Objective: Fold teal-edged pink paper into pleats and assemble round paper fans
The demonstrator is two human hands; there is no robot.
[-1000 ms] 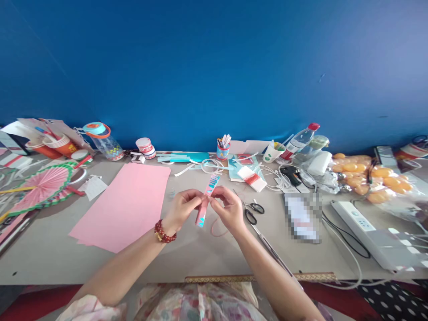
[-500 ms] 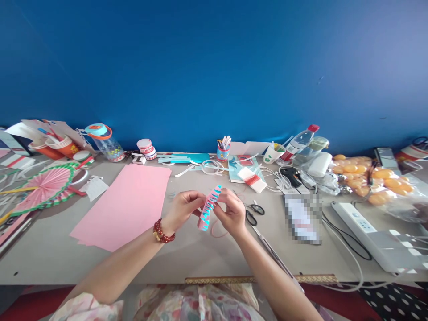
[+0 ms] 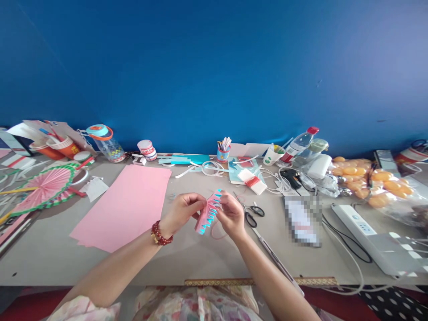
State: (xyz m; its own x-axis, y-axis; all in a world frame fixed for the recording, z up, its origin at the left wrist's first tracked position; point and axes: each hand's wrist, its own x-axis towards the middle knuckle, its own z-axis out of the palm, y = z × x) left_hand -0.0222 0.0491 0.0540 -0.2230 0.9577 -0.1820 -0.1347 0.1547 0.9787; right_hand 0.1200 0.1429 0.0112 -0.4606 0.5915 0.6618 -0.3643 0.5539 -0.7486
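Note:
Between my hands, above the table, is a pleated pink paper fan (image 3: 209,210) with a bright blue edge. My left hand (image 3: 187,210) pinches the folds on its left side, thumb on top. At the fan's right side, the fingers and thumb of my right hand (image 3: 231,215) are closed on the blue-edged folds. A thin pink loop (image 3: 218,230) lies on the table just below. Black-handled scissors (image 3: 251,214) rest to the right of my right hand, and a long metal cutter (image 3: 274,256) lies beside my right forearm.
Pink paper sheets (image 3: 127,205) lie at the left, near a finished pink fan (image 3: 47,189). A drinking bottle (image 3: 107,145), a pen cup (image 3: 223,154) and a plastic bottle (image 3: 297,145) stand along the wall. A glue gun (image 3: 292,178), a power strip (image 3: 361,227) and cables occupy the right.
The fan has turned and spread slightly, so more of its pink pleats face me. Both hands stay on it, with only small finger movements.

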